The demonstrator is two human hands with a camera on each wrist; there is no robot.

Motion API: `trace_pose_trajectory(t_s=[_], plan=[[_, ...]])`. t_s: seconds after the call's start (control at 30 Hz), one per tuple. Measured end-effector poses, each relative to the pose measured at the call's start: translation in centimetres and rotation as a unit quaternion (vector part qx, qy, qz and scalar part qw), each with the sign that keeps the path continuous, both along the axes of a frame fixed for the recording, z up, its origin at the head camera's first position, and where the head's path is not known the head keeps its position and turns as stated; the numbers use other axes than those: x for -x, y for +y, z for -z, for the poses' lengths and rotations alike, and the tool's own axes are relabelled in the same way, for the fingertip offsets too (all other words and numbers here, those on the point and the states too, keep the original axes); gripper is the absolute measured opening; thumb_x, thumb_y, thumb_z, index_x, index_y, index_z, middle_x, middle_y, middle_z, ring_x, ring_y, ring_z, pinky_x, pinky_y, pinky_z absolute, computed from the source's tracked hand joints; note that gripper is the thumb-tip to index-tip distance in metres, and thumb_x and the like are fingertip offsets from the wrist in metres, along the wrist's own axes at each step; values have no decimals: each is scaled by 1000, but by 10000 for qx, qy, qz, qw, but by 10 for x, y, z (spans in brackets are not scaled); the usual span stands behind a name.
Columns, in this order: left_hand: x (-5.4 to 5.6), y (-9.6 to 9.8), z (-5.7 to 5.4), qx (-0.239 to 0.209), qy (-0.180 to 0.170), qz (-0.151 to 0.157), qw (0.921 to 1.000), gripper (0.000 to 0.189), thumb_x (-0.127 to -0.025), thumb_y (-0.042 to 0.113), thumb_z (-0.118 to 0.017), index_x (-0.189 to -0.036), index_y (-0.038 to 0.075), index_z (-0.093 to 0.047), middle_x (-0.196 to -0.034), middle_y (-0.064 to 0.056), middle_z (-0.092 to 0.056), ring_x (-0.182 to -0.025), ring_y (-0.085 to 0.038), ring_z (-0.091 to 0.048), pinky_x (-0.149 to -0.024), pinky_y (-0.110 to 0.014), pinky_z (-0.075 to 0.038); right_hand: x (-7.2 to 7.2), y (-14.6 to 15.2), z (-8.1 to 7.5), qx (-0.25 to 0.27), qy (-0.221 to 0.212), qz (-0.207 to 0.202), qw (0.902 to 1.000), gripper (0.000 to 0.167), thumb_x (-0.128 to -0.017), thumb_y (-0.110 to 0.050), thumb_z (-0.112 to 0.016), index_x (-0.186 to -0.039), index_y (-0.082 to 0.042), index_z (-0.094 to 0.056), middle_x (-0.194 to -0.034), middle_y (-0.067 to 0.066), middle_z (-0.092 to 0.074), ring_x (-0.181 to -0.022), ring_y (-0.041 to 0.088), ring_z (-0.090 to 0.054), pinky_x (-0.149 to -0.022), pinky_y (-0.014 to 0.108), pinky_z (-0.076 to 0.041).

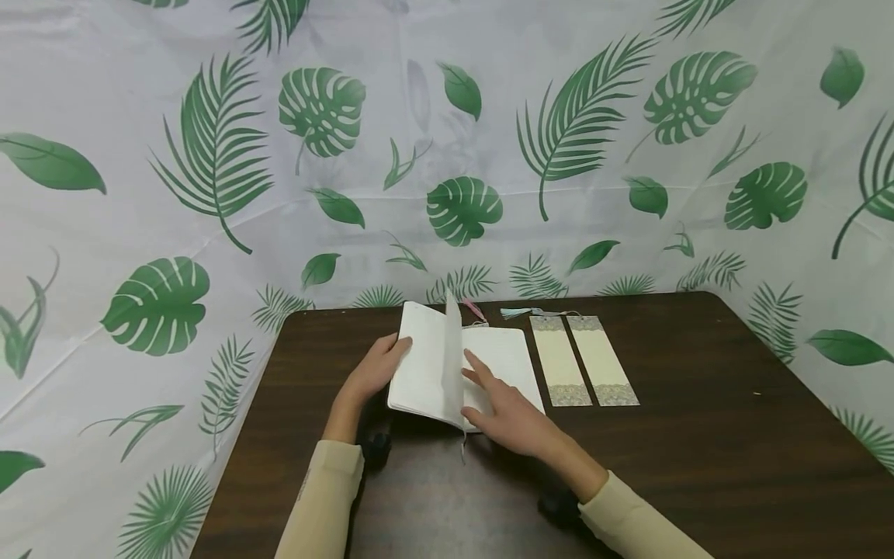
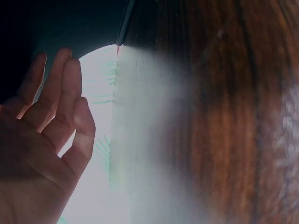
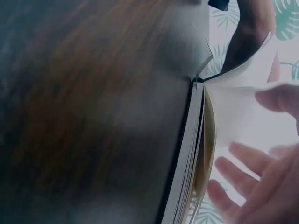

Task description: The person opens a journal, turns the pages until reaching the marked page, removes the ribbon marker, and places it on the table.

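An open notebook (image 1: 422, 365) with white pages and a dark cover lies tilted on the table. In the head view my left hand (image 1: 380, 365) holds its left side, thumb on the page edge and fingers passing behind the cover. One thin leaf (image 1: 452, 349) stands upright at the middle fold. My right hand (image 1: 513, 415) is over the right-hand page, its spread fingertips right at the standing leaf. Seen from the right wrist, the fingers (image 3: 243, 161) are loosely extended beside the page block (image 3: 189, 172). A thin ribbon (image 1: 463, 449) hangs from the lower end of the spine.
Two cream bookmarks with patterned ends, a left one (image 1: 561, 361) and a right one (image 1: 603, 361), lie right of the notebook. A pale blue tassel (image 1: 515, 313) rests above them, and a pink tassel (image 1: 475, 309) pokes out behind the notebook. A leaf-print cloth (image 1: 391, 256) hangs behind the dark table (image 1: 698, 435).
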State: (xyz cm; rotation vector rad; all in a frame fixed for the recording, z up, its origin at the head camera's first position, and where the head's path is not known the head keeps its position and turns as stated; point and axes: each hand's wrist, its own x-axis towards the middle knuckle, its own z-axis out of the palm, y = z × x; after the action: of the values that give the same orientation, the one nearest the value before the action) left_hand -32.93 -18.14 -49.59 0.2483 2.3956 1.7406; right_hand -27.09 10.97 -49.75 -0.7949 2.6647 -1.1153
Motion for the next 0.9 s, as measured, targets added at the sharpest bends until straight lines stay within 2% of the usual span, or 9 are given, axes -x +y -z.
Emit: trace_pose_trajectory(t_s=[0.13, 0.33, 0.4, 0.53, 0.63, 0.73, 0.9], plan=[[1, 2, -2, -78, -16, 110, 9999, 61, -116, 52, -38, -142, 3, -61, -108, -15, -73, -85, -20, -73, -80, -36, -60, -4, 0, 1, -520, 245, -541, 9969, 84, -106, -36, -70, -173, -36, -20, -167, 5, -49, -148, 26, -53, -115, 56, -47], [2, 6, -6, -135, -5, 85, 9999, 72, -113, 65, -36, -141, 5, -62, -105, -14, -75, -81, -20, -75, -75, -36, -62, -7, -2, 2, -941, 588, -1087, 9879, 78, -106, -37, -68, -172, -28, -28, -175, 5, -37, -151, 29, -50, -114, 59, -47], [1, 6, -6, -115, 7, 26, 9999, 71, -113, 63, -36, -141, 3, -62, -104, -14, -75, -80, -19, -75, -74, -35, -62, -8, -2, 2, -997, 596, -1145, 9866, 75, -107, -37, -67, -172, -28, -30, -177, 4, -31, -156, 32, -45, -116, 63, -45], [0, 5, -6, -127, 38, -69, 9999, 59, -116, 48, -37, -139, 0, -63, -101, -14, -73, -79, -19, -72, -76, -34, -60, -7, -1, 1, -1102, 539, -1147, 9858, 75, -107, -39, -67, -172, -29, -30, -178, 5, -30, -156, 32, -45, -114, 64, -45], [0, 4, -3, -133, 56, -101, 9998, 52, -116, 39, -37, -139, 0, -63, -101, -14, -71, -80, -20, -70, -78, -35, -58, -5, 1, 0, -1188, 478, -1125, 9854, 75, -107, -39, -67, -171, -25, -31, -176, 6, -33, -155, 31, -45, -115, 61, -46], [0, 3, -2, -156, 71, -74, 9998, 51, -117, 37, -37, -139, -2, -63, -101, -13, -71, -81, -19, -69, -80, -35, -57, -4, 5, -1, -1280, 439, -1067, 9850, 76, -106, -39, -68, -170, -17, -33, -173, 7, -39, -155, 31, -46, -118, 58, -44], [-14, 5, -28, -229, -149, 124, 9995, 47, -118, 28, -36, -137, -6, -62, -99, -12, -71, -81, -19, -69, -81, -36, -57, -1, 14, -5, -1481, 456, -999, 9828, 72, -106, -38, -68, -165, -6, -42, -170, 16, -43, -157, 38, -43, -122, 61, -39]])
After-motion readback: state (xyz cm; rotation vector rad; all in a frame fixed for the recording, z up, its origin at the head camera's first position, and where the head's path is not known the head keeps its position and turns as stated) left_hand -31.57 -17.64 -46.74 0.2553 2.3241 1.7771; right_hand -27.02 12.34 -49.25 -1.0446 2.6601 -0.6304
